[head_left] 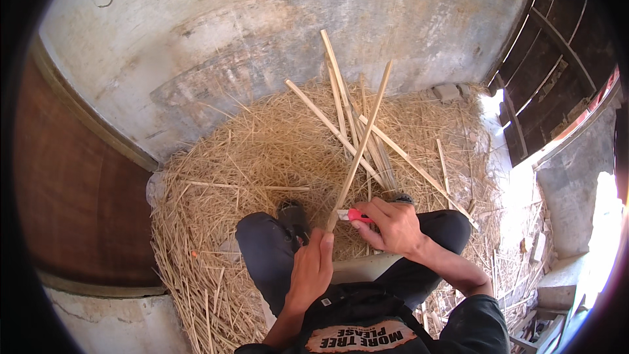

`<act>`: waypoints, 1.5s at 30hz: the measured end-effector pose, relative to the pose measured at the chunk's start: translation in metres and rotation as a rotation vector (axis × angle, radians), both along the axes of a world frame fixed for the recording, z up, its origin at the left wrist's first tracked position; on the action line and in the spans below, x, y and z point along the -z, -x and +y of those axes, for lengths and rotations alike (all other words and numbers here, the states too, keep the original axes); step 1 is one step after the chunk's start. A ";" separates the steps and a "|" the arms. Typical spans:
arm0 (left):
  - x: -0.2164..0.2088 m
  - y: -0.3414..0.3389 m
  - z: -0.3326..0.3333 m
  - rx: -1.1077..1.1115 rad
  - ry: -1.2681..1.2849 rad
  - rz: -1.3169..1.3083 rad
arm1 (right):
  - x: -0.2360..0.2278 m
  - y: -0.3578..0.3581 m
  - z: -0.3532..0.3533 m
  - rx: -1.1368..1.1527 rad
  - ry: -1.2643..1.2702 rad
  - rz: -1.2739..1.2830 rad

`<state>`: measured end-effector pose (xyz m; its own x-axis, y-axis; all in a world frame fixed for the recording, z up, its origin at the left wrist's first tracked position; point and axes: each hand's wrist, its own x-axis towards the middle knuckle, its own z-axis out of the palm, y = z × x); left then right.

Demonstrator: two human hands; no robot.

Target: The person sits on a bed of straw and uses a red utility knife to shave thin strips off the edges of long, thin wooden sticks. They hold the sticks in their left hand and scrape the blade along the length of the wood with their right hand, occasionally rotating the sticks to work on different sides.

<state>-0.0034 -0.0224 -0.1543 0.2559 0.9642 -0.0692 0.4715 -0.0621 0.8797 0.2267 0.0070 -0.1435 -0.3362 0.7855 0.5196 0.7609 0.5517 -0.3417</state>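
Observation:
My left hand (312, 266) is closed round the near end of a long, pale bamboo strip (363, 142), which slants up and away to the right. In my right hand (392, 226) is a red utility knife (360, 216), its blade pointing left and meeting the strip just beyond my left fingers. Past my hands, several more split strips (331, 121) lie fanned out, some of them crossing beneath the held one. Their near ends gather by my right shoe (403, 198).
Straw-like shavings (249, 137) cover the floor round my feet. A stained wall (262, 33) rises in front. A brown panel (85, 190) stands at the left, and a dark plank door (550, 46) at the right. Off-cuts (539, 247) lie at the lower right.

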 end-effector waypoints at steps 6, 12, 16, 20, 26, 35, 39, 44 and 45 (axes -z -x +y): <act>0.000 -0.006 0.000 -0.018 -0.050 0.060 | 0.005 0.004 -0.001 0.004 -0.003 0.014; 0.000 -0.009 -0.001 -0.034 -0.062 0.066 | 0.002 0.004 0.001 0.023 -0.014 -0.013; 0.005 -0.008 -0.003 -0.041 -0.058 0.076 | 0.002 0.004 0.003 0.016 -0.035 -0.014; 0.005 -0.009 -0.004 -0.034 -0.082 0.054 | -0.003 0.003 0.004 0.021 -0.026 -0.035; 0.013 -0.001 -0.025 -0.008 -0.017 0.105 | -0.006 -0.048 0.054 0.370 -0.170 0.163; 0.005 0.005 -0.023 0.018 0.094 0.014 | -0.012 -0.051 0.025 0.170 0.018 0.214; -0.006 -0.003 -0.011 -0.022 0.013 -0.025 | -0.008 -0.019 0.000 0.028 0.040 0.113; -0.011 -0.011 -0.004 -0.035 -0.044 -0.033 | 0.001 -0.006 -0.010 0.022 -0.011 0.040; -0.012 -0.012 -0.004 -0.038 -0.048 -0.033 | 0.001 -0.005 -0.011 0.025 -0.007 0.035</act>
